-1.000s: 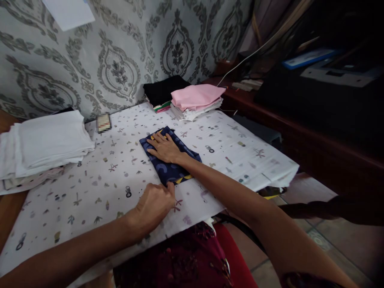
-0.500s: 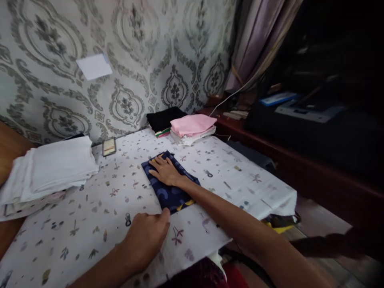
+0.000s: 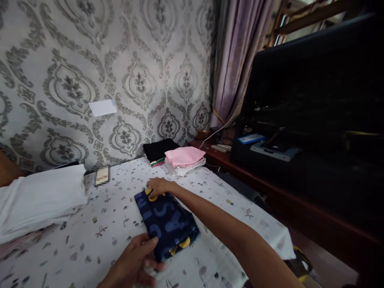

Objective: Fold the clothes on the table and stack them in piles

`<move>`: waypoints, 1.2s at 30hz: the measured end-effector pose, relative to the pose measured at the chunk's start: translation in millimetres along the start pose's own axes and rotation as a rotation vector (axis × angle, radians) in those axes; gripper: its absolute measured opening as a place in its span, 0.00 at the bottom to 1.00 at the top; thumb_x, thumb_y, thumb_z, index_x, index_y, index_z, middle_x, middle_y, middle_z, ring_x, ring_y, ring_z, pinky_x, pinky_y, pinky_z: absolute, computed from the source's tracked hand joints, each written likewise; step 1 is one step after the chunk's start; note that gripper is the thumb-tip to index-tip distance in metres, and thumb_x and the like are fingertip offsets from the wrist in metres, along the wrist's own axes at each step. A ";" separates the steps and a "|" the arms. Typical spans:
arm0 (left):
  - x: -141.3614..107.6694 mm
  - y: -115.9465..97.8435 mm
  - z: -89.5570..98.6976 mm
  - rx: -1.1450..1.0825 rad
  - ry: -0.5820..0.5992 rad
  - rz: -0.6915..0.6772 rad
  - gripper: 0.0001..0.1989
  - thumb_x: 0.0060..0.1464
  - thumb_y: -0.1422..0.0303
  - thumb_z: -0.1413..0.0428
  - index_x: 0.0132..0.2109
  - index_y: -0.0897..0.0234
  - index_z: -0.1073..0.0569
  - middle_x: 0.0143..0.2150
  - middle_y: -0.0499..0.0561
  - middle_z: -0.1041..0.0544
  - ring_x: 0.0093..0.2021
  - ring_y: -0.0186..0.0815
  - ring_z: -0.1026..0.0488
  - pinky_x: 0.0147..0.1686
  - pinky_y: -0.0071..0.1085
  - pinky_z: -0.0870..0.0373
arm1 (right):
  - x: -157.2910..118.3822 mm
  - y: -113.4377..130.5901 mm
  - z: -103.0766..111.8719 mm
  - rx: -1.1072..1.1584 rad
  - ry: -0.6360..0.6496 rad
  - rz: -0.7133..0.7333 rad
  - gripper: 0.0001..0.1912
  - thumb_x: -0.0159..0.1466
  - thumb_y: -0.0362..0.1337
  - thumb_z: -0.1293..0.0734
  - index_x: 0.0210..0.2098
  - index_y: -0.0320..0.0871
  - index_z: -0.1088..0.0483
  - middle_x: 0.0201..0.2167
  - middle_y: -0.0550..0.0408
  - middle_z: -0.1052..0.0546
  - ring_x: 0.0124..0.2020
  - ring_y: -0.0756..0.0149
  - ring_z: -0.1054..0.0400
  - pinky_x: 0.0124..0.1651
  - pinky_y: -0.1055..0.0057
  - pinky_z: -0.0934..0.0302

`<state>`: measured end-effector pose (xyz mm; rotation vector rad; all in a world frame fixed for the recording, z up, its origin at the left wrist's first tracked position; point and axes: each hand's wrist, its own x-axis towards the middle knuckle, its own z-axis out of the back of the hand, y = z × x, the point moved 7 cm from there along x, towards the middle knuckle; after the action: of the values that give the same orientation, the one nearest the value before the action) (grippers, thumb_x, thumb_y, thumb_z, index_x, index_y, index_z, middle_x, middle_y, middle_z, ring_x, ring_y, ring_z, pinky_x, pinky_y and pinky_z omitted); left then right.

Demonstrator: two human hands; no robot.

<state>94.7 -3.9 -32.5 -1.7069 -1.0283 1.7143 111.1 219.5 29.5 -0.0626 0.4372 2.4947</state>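
A folded navy cloth [image 3: 166, 218] with lighter blue letters and yellow patches lies flat in front of me on the white patterned bed sheet [image 3: 114, 224]. My right hand [image 3: 160, 187] reaches across to its far edge, fingers curled down and closed on the fabric there. By the near left corner is my left hand [image 3: 136, 260], its thumb along the cloth's edge and its fingers apart and slightly blurred.
Pink folded cloth [image 3: 184, 156] tops a white stack, beside a black folded pile [image 3: 160, 150] against the wall. A stack of white cloths [image 3: 45, 196] sits at the left, near a small card-like item [image 3: 102, 176]. A dark red wooden ledge [image 3: 270, 196] runs along the right.
My right hand has gone from lying flat on the cloth to curling at its far edge. My left hand has loosened from the near corner, fingers spreading. The view has tilted up.
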 end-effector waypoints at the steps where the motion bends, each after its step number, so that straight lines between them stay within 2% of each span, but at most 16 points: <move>1: 1.9 0.0 -2.7 -0.006 -0.006 0.008 0.41 0.38 0.43 0.35 0.52 0.62 0.37 0.39 0.54 0.23 0.37 0.44 0.21 0.22 0.29 0.31 | 4.1 -1.2 -0.7 0.007 0.034 -0.008 0.27 0.51 0.42 0.25 0.49 0.44 0.26 0.49 0.48 0.22 0.46 0.53 0.26 0.43 0.63 0.32; 3: 6.7 -0.5 -6.2 -0.012 0.000 0.004 0.38 0.37 0.46 0.33 0.50 0.62 0.35 0.40 0.55 0.22 0.32 0.40 0.21 0.21 0.28 0.32 | 9.6 -3.8 -2.2 0.029 0.091 -0.020 0.20 0.50 0.43 0.25 0.41 0.43 0.23 0.40 0.51 0.20 0.37 0.57 0.25 0.36 0.67 0.33; 5: 13.7 1.4 -8.8 -0.018 0.059 -0.010 0.34 0.35 0.49 0.32 0.46 0.63 0.32 0.39 0.54 0.21 0.27 0.36 0.23 0.19 0.26 0.34 | 10.6 -6.9 -1.1 0.062 0.109 -0.020 0.14 0.50 0.41 0.25 0.34 0.41 0.23 0.32 0.54 0.20 0.32 0.61 0.27 0.31 0.72 0.37; 9: 26.9 5.6 -0.2 -0.104 0.184 -0.057 0.28 0.28 0.54 0.29 0.35 0.65 0.28 0.31 0.51 0.21 0.19 0.30 0.28 0.17 0.24 0.38 | -1.6 -21.1 12.1 0.171 0.021 -0.013 0.08 0.49 0.36 0.26 0.28 0.40 0.26 0.24 0.60 0.26 0.28 0.69 0.33 0.27 0.77 0.45; 11: 26.3 -1.2 17.9 -0.193 0.130 -0.092 0.25 0.29 0.58 0.29 0.34 0.64 0.27 0.30 0.50 0.21 0.21 0.32 0.27 0.21 0.26 0.33 | -12.9 -33.9 19.5 0.257 -0.042 -0.019 0.08 0.49 0.35 0.26 0.26 0.40 0.29 0.22 0.62 0.31 0.27 0.72 0.37 0.27 0.78 0.48; 14: 13.0 -26.4 48.6 -0.315 -0.025 -0.170 0.16 0.43 0.65 0.34 0.40 0.65 0.26 0.34 0.52 0.19 0.31 0.38 0.22 0.32 0.31 0.25 | -29.8 -57.4 22.1 0.428 -0.124 -0.045 0.10 0.50 0.37 0.28 0.25 0.40 0.32 0.22 0.64 0.35 0.27 0.73 0.41 0.27 0.77 0.50; 16: 4.3 -41.8 63.0 -0.380 -0.151 -0.168 0.06 0.50 0.69 0.40 0.37 0.66 0.26 0.30 0.53 0.20 0.29 0.37 0.22 0.31 0.32 0.24 | -37.6 -72.6 15.0 0.553 -0.156 -0.075 0.11 0.51 0.39 0.28 0.27 0.40 0.33 0.23 0.63 0.35 0.28 0.73 0.41 0.28 0.77 0.49; 17: 2.0 -46.9 65.4 -0.394 -0.192 -0.148 0.05 0.53 0.70 0.43 0.38 0.67 0.26 0.29 0.53 0.20 0.27 0.37 0.23 0.30 0.32 0.25 | -40.4 -79.0 9.0 0.613 -0.161 -0.092 0.12 0.50 0.40 0.28 0.27 0.41 0.33 0.23 0.63 0.35 0.28 0.72 0.41 0.29 0.76 0.49; 20: 2.0 -50.1 57.9 -0.385 -0.229 -0.097 0.08 0.57 0.68 0.45 0.41 0.68 0.25 0.29 0.54 0.20 0.25 0.36 0.24 0.27 0.32 0.24 | -46.8 -88.9 -11.4 0.769 -0.138 -0.134 0.13 0.48 0.41 0.28 0.28 0.40 0.31 0.22 0.63 0.33 0.28 0.71 0.40 0.29 0.75 0.48; 22: 4.3 -43.7 48.1 -0.352 -0.200 -0.083 0.09 0.54 0.70 0.40 0.42 0.69 0.25 0.31 0.56 0.19 0.26 0.37 0.23 0.27 0.32 0.24 | -51.4 -88.6 -19.6 0.852 -0.123 -0.145 0.13 0.47 0.42 0.27 0.27 0.40 0.30 0.21 0.62 0.31 0.27 0.71 0.38 0.29 0.75 0.46; 25: 9.7 -34.3 43.4 -0.335 -0.155 -0.089 0.15 0.44 0.74 0.34 0.41 0.68 0.25 0.33 0.56 0.18 0.28 0.39 0.22 0.28 0.32 0.24 | -58.2 -83.1 -16.1 0.951 -0.129 -0.125 0.16 0.47 0.45 0.26 0.27 0.39 0.27 0.22 0.59 0.28 0.26 0.69 0.35 0.30 0.73 0.42; 27: 15.7 -42.0 48.5 -0.345 -0.135 -0.142 0.18 0.40 0.73 0.32 0.40 0.67 0.26 0.33 0.55 0.18 0.28 0.40 0.21 0.28 0.32 0.24 | -60.8 -80.7 -3.1 0.990 -0.154 -0.092 0.18 0.47 0.47 0.26 0.28 0.39 0.26 0.23 0.57 0.25 0.27 0.68 0.33 0.30 0.73 0.40; 29: 23.0 -66.8 56.4 -0.347 -0.137 -0.233 0.20 0.38 0.72 0.31 0.41 0.65 0.26 0.33 0.53 0.18 0.28 0.39 0.21 0.27 0.31 0.24 | -60.4 -82.2 17.9 1.037 -0.197 -0.048 0.19 0.47 0.49 0.26 0.31 0.39 0.24 0.26 0.56 0.23 0.28 0.67 0.31 0.32 0.72 0.37; 31: 32.1 -105.0 62.9 -0.333 -0.161 -0.319 0.20 0.38 0.73 0.32 0.41 0.64 0.26 0.32 0.51 0.18 0.26 0.38 0.22 0.25 0.30 0.25 | -56.5 -90.9 45.9 1.112 -0.280 -0.015 0.20 0.47 0.48 0.26 0.33 0.39 0.24 0.29 0.55 0.22 0.30 0.66 0.30 0.34 0.72 0.36; 34: 54.4 -178.6 65.2 -0.276 -0.203 -0.447 0.16 0.38 0.74 0.34 0.38 0.63 0.26 0.28 0.48 0.20 0.23 0.34 0.25 0.22 0.27 0.29 | -43.1 -119.1 93.9 1.165 -0.470 -0.031 0.18 0.46 0.44 0.24 0.34 0.40 0.23 0.30 0.54 0.21 0.30 0.66 0.28 0.34 0.71 0.34; 36: 77.7 -230.9 64.2 -0.232 -0.231 -0.541 0.14 0.39 0.74 0.36 0.36 0.63 0.27 0.26 0.46 0.21 0.22 0.33 0.26 0.20 0.25 0.31 | -28.2 -143.0 123.6 1.127 -0.572 -0.068 0.16 0.48 0.42 0.25 0.34 0.40 0.23 0.28 0.54 0.21 0.29 0.66 0.29 0.32 0.71 0.34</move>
<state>-10.8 182.8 99.8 -1.2077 -1.6708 1.4912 222.4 353.5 108.0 1.0072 1.4316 1.7485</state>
